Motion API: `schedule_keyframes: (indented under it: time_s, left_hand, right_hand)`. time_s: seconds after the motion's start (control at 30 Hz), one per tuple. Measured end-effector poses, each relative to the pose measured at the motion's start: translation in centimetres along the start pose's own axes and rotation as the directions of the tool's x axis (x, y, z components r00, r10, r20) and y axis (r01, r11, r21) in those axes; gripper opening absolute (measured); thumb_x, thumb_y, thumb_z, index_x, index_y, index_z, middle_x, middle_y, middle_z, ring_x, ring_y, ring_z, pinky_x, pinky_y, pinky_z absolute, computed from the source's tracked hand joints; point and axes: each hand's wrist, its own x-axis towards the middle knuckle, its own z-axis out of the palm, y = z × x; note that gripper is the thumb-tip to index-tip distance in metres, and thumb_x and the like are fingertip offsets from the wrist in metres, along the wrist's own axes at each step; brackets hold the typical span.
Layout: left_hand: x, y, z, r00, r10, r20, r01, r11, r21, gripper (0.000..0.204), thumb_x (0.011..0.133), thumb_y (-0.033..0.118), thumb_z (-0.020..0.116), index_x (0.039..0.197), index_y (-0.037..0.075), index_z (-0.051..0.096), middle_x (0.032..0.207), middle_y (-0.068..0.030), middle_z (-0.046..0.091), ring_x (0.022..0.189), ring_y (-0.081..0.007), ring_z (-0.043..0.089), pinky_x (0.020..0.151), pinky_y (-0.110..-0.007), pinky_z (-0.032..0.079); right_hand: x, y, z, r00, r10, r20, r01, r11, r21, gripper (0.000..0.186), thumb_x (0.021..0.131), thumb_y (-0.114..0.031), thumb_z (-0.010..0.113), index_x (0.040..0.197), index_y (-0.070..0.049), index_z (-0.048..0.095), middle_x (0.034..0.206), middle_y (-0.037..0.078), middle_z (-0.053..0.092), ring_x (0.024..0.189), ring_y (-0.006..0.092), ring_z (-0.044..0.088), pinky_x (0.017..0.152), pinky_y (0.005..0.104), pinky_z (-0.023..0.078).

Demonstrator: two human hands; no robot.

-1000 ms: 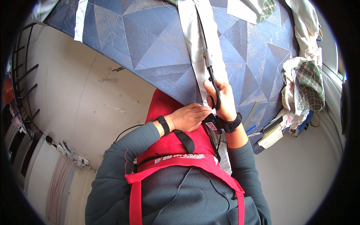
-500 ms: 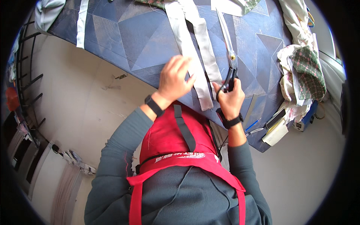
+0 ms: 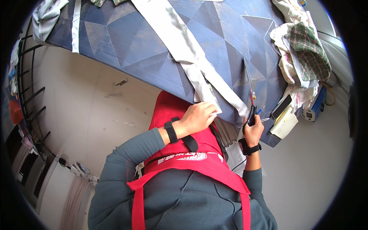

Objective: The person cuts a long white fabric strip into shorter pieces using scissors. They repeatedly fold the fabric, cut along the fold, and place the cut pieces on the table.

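Strip [image 3: 76, 28], narrow and white, at the left of the blue counter [image 3: 126, 48]. Further right, from my remote view, a long white cloth [image 3: 170, 30] forks into two tails; I judge the near part separated, the far part left whole. My left hand [image 3: 197, 118] pinches the left tail [image 3: 200, 85]; my right hand [image 3: 253, 132] curls round black-handled scissors [image 3: 251, 95]. The right tail [image 3: 222, 88] reaches it, whether gripped I cannot tell.

Versus half a second ago, I see left hand [image 3: 195, 118] now pinching a white strip [image 3: 196, 78], right hand [image 3: 253, 132] and scissors [image 3: 252, 110] shifted farther right.
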Motion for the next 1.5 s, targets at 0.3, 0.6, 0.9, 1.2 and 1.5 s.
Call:
schedule_keyframes:
  time_s: [0.3,0.6,0.9,1.2,1.5]
  left_hand:
    - [2.8,-4.3,-2.1,0.932,0.162,-0.324,-0.021,0.917,0.398,0.033,0.071,0.010,0.080,0.100,0.003,0.066,0.107,-0.0145,0.058,0.102,-0.0344,0.059,0.088,-0.042,0.051]
    - [3.5,-6.6,-4.1,0.902,0.150,-0.404,-0.054,0.970,0.238,0.013,0.072,0.010,0.084,0.084,0.011,0.079,0.138,-0.0148,0.057,0.127,-0.0337,0.053,0.102,-0.040,0.048]
    - [2.9,-7.3,-4.9,0.935,0.102,-0.340,-0.044,0.983,0.176,0.019,0.074,0.013,0.085,0.093,0.018,0.083,0.150,-0.0177,0.054,0.140,-0.0367,0.044,0.105,-0.041,0.048]
    - [2.9,-7.4,-5.2,0.938,0.118,-0.325,-0.072,0.986,0.148,0.018,0.073,0.013,0.086,0.090,0.018,0.084,0.151,-0.0142,0.054,0.140,-0.0348,0.044,0.111,-0.041,0.043]
    - [3.0,-7.4,-5.4,0.951,0.094,-0.295,-0.063,0.991,0.116,0.021,0.073,0.013,0.086,0.093,0.021,0.084,0.153,-0.0138,0.052,0.142,-0.0343,0.042,0.110,-0.041,0.045]
  right_hand:
    - [5.5,-4.2,5.7,0.927,-0.287,-0.241,0.334,0.924,0.187,0.040,0.082,-0.025,0.086,0.101,0.002,0.064,0.068,0.013,0.059,0.058,0.0249,0.056,0.059,0.0358,0.049]
    - [4.1,-9.6,4.7,0.839,-0.485,-0.249,0.503,0.864,0.010,0.046,0.077,-0.006,0.076,0.121,-0.003,0.064,0.114,0.016,0.061,0.103,0.0331,0.062,0.090,0.0395,0.052]
    - [8.3,-15.2,10.3,0.826,-0.236,0.512,-0.063,0.863,0.501,0.022,0.081,-0.016,0.068,0.086,0.004,0.075,0.072,0.011,0.072,0.069,0.0136,0.067,0.066,0.0307,0.054]
    - [8.6,-14.7,6.4,0.733,-0.216,0.644,-0.354,0.688,0.634,0.014,0.094,-0.015,0.066,0.092,-0.003,0.074,0.074,-0.005,0.063,0.062,0.0020,0.047,0.055,0.0198,0.034]
    - [7.9,-14.6,8.8,0.706,-0.218,0.673,-0.297,0.772,0.562,0.017,0.088,-0.014,0.067,0.082,0.001,0.071,0.075,0.001,0.066,0.068,0.0065,0.056,0.061,0.0243,0.045]
